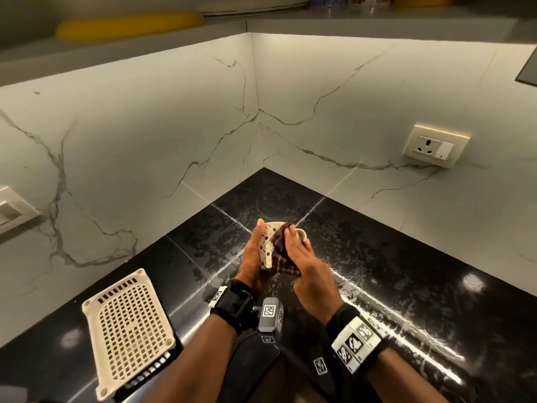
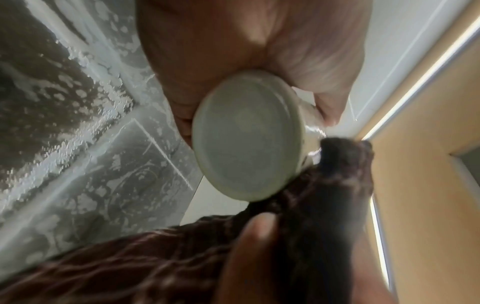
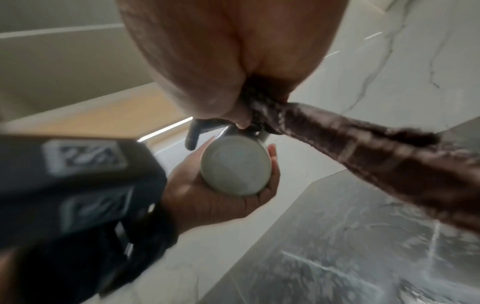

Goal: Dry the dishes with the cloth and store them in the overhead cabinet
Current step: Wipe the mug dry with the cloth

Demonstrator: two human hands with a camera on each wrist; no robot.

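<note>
The left hand (image 1: 252,257) cups a cream ceramic mug with small dark motifs (image 1: 266,247), fingers curled round its wall and palm behind it. The pale round base faces back toward the wrists, probably so the side and handle stay exposed for wiping. The right hand (image 1: 302,266) pinches a dark maroon checked cloth (image 1: 280,254) and presses it against the mug's side by the handle, the loose end trailing below the grip; this reads as the drying step, with storing still ahead. Both hands hold the mug above the wet, glossy black stone table (image 1: 377,271). To the left of the grip, near the person, a cream perforated plastic tray (image 1: 128,330) lies on the table. High above, a grey shelf (image 1: 145,45) carries a yellow object.
</note>
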